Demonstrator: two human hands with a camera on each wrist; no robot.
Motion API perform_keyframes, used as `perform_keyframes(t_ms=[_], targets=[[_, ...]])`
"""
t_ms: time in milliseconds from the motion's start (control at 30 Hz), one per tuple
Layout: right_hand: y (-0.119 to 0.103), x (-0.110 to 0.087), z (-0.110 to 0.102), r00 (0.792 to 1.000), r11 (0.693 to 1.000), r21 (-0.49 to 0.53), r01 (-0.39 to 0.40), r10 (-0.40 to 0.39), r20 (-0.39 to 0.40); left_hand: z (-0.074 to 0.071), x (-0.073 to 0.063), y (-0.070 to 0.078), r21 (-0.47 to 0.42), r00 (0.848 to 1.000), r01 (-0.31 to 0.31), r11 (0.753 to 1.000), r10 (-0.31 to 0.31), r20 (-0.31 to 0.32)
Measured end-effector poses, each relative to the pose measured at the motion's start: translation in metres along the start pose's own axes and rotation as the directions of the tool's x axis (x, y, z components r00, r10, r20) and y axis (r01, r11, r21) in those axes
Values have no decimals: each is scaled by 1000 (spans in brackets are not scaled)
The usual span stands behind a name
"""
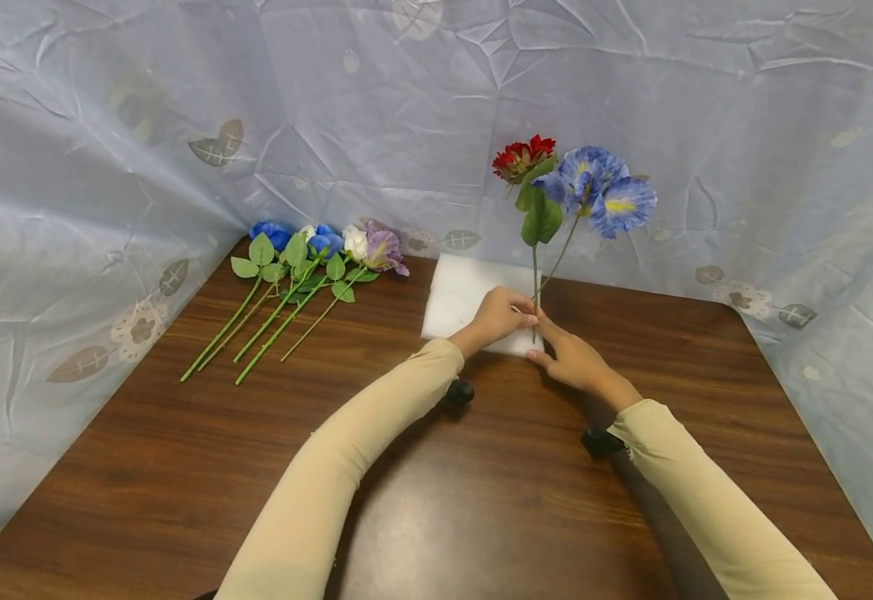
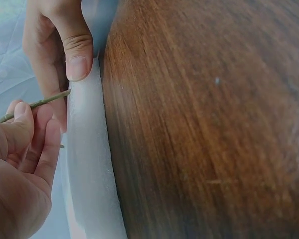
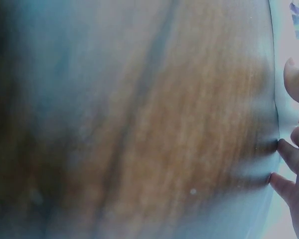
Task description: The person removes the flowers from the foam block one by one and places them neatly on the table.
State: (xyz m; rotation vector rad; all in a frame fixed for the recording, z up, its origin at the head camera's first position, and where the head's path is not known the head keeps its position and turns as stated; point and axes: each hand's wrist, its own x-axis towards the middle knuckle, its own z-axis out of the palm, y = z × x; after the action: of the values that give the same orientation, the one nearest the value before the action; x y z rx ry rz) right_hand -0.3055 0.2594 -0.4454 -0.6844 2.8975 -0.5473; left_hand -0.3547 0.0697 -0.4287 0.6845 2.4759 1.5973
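My left hand (image 1: 499, 317) pinches a thin green stem between thumb and fingers; its lower tip is close to the white foam block (image 1: 462, 292). This upright stem appears to belong to the red flower (image 1: 524, 158), which has green leaves. Beside it a blue iris (image 1: 589, 187) with yellow centres leans right, its stem crossing the red flower's; its lower end is hidden behind the hands. My right hand (image 1: 579, 362) holds the block's right end, thumb (image 2: 78, 67) against the near side. Whether either stem is inside the foam is not clear.
Several artificial flowers lie at the table's back left: a blue rose (image 1: 271, 234), a white rose (image 1: 355, 242) and a purple flower (image 1: 383, 248) among them, stems pointing toward me. A patterned grey-blue cloth (image 1: 376, 108) hangs behind the brown wooden table (image 1: 256, 467).
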Motion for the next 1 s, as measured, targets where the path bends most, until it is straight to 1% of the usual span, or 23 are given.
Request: perform_keyframes(t_ms=[267, 367, 500, 533, 667, 867, 1000], targets=[[0, 0, 0, 1000, 1000, 3, -1, 1, 8, 1, 0, -3, 1, 1000, -25, 1000, 25, -10], [0, 0, -1, 1000, 1000, 4, 0, 0, 14, 0, 0, 0, -40, 999, -19, 999, 17, -32], [-1, 0, -1, 1000, 1000, 5, -4, 4, 18, -7, 3, 5, -76, 998, -10, 997, 5, -62], [0, -1, -1, 1000, 1000, 5, -3, 3, 16, -9, 3, 5, -69, 998, -13, 998, 9, -64], [0, -2, 1, 1000, 1000, 0, -4, 4, 8, -17, 1, 3, -49, 998, -19, 999, 16, -54], [1, 0, 2, 1000, 1000, 3, 0, 0, 6, -27, -1, 0, -91, 999, 8, 996, -12, -40], [1, 0, 1, 1000, 1000, 1, -1, 1, 7, -32, -3, 1, -95, 1000, 16, 995, -19, -26]])
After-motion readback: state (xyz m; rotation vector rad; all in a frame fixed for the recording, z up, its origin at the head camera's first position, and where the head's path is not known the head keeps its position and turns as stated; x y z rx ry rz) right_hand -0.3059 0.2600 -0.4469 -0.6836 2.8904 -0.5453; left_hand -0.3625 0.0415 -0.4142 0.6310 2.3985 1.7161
